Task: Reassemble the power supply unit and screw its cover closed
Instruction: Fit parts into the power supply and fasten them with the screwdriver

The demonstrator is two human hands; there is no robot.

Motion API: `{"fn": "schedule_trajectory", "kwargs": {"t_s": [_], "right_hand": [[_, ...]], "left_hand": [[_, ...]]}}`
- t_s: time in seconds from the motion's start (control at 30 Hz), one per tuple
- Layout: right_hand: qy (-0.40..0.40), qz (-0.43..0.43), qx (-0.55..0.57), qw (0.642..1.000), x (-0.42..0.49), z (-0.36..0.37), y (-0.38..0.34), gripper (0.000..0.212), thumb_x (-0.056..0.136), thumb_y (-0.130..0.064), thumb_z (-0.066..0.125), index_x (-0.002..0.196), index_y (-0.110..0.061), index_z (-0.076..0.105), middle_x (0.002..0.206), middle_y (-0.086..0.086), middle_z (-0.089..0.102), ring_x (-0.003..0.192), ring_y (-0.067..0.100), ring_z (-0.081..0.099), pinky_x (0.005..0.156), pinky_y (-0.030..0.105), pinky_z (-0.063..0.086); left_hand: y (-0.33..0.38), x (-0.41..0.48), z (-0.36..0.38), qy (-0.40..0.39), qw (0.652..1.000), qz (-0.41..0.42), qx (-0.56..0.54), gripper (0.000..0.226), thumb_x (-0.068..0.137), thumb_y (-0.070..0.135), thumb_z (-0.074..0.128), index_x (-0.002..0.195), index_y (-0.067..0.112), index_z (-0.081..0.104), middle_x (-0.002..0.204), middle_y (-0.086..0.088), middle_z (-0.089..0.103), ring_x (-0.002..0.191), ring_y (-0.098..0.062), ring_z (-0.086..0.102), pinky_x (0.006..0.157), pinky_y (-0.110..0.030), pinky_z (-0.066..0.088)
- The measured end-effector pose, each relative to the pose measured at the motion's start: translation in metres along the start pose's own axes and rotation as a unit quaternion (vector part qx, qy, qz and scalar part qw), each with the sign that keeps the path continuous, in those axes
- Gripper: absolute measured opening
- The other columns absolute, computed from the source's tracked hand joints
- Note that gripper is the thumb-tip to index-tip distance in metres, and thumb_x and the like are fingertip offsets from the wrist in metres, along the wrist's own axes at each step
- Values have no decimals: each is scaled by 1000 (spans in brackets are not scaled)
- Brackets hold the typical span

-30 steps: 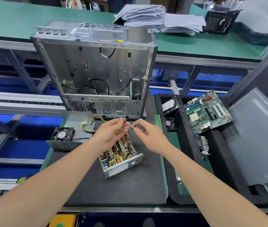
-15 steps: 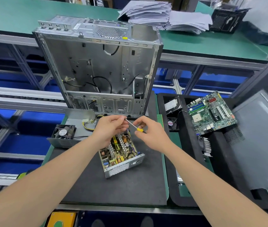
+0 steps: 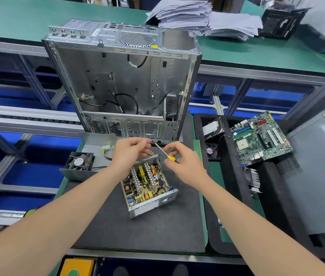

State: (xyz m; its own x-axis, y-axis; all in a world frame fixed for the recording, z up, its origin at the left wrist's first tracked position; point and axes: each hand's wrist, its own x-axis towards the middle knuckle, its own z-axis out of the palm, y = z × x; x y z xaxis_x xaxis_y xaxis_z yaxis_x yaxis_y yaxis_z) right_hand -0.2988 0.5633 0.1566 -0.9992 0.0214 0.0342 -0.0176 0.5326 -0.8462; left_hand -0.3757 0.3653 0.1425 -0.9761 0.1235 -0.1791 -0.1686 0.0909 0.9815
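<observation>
The open power supply unit (image 3: 147,186) lies on the black mat (image 3: 137,232), its circuit board and coils exposed. Its grey cover (image 3: 90,154) with a black fan sits apart at the left, joined by yellow wires. My right hand (image 3: 181,162) grips a small screwdriver (image 3: 163,152) by its yellow handle, the shaft pointing up and left. My left hand (image 3: 129,154) has its fingers curled at the shaft's tip, above the unit's far end; whatever small thing it pinches is too small to make out.
An empty computer case (image 3: 121,82) stands upright just behind the hands. To the right, a black foam tray (image 3: 235,196) holds a motherboard (image 3: 261,138), a hard drive and a small fan. A grey side panel (image 3: 320,172) leans at the far right. Paper stacks lie on the rear green bench.
Both hands stayed together over the unit. The right hand slid back along the screwdriver, so the yellow handle now shows. The camera tilted a little, shifting the scene down.
</observation>
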Motion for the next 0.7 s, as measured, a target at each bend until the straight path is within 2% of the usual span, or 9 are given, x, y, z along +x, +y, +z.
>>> {"fn": "schedule_trajectory", "kwargs": {"t_s": [0.03,0.1,0.2,0.27,0.37,0.47,0.57,0.63,0.7], "right_hand": [[-2,2,-2,1000,0,0,1,27,85,-24,73,105,-40,65,89,-28,60,66,-6,56,62,11,37],[-19,1,-17,1000,-2,-1,4,28,83,-31,79,107,-38,67,93,-24,63,82,-4,59,71,15,43],[-51,0,-42,998,-7,-2,8,36,80,-39,83,112,-37,68,107,-17,65,99,4,60,86,29,51],[-51,3,-47,998,-11,-3,9,39,79,-41,84,113,-38,66,111,-16,64,103,5,59,89,31,50],[-46,8,-52,998,-13,-4,10,41,77,-39,85,113,-38,64,112,-15,62,104,5,58,87,31,49],[-52,15,-52,997,-17,-7,11,46,76,-39,87,114,-37,62,114,-14,62,104,5,57,85,30,49],[-59,21,-57,996,-20,-7,13,50,74,-40,89,115,-36,60,114,-14,60,102,4,57,86,31,50],[-53,22,-63,996,-22,-7,13,52,74,-40,90,115,-36,60,114,-14,60,103,5,57,86,32,50],[-42,29,-60,997,-22,-8,13,51,73,-39,91,113,-36,59,112,-9,58,100,12,58,85,36,52]], "left_hand": [[0,1,-4,34,986,71,147,17,100,25,67,105,18,81,87,7,79,78,-5,71,73,-18,56],[3,4,-11,14,915,154,372,17,95,33,70,109,29,80,95,13,77,85,-4,68,80,-23,54],[7,6,-14,-66,847,143,507,22,96,38,70,115,31,78,102,7,76,97,-16,70,84,-38,58],[11,4,-13,-76,823,149,543,18,97,39,68,112,36,79,100,8,76,96,-18,70,77,-38,59],[14,4,-12,-90,816,149,552,21,90,54,74,103,39,79,98,11,72,94,-17,68,74,-37,59],[13,4,-9,-103,790,143,587,18,90,48,75,96,31,75,101,7,60,99,-21,64,74,-35,51],[8,3,-3,-85,776,137,610,18,95,41,70,93,23,69,103,3,54,94,-26,63,69,-34,43],[6,2,2,-74,778,123,611,18,98,36,67,96,19,61,107,0,52,91,-29,62,70,-38,44],[4,1,5,-72,800,112,585,24,98,32,67,104,18,48,114,-5,49,88,-32,61,73,-44,51]]}}
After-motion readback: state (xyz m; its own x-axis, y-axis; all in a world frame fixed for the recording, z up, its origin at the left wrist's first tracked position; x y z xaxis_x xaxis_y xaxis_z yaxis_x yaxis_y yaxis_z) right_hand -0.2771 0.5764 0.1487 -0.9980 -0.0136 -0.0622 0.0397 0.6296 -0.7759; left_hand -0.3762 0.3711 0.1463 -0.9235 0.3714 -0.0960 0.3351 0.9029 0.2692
